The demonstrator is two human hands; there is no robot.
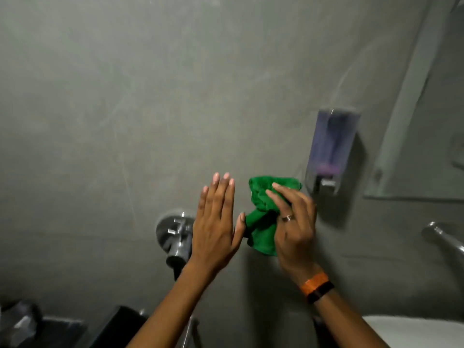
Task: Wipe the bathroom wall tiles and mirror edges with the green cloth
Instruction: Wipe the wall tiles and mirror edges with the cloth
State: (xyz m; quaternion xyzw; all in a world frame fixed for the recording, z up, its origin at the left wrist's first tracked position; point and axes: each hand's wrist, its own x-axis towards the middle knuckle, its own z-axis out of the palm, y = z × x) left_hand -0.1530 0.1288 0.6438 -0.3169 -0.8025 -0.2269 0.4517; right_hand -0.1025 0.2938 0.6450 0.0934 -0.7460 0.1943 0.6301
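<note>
A crumpled green cloth (261,212) is pressed against the grey wall tiles (125,109) just left of the soap dispenser. My right hand (293,222), with a ring and an orange wristband, grips the cloth from the right. To the cloth's left my left hand (216,222) is flat and open against the wall, fingers pointing up, its thumb touching the cloth's edge. The mirror (426,121) hangs at the far right, its pale frame edge slanting upward.
A translucent soap dispenser (329,151) is fixed to the wall right of the cloth. A chrome wall valve (173,234) sits below my left hand. A chrome tap spout (444,237) and a white basin (414,330) are at the lower right; dark objects (50,327) lie at the lower left.
</note>
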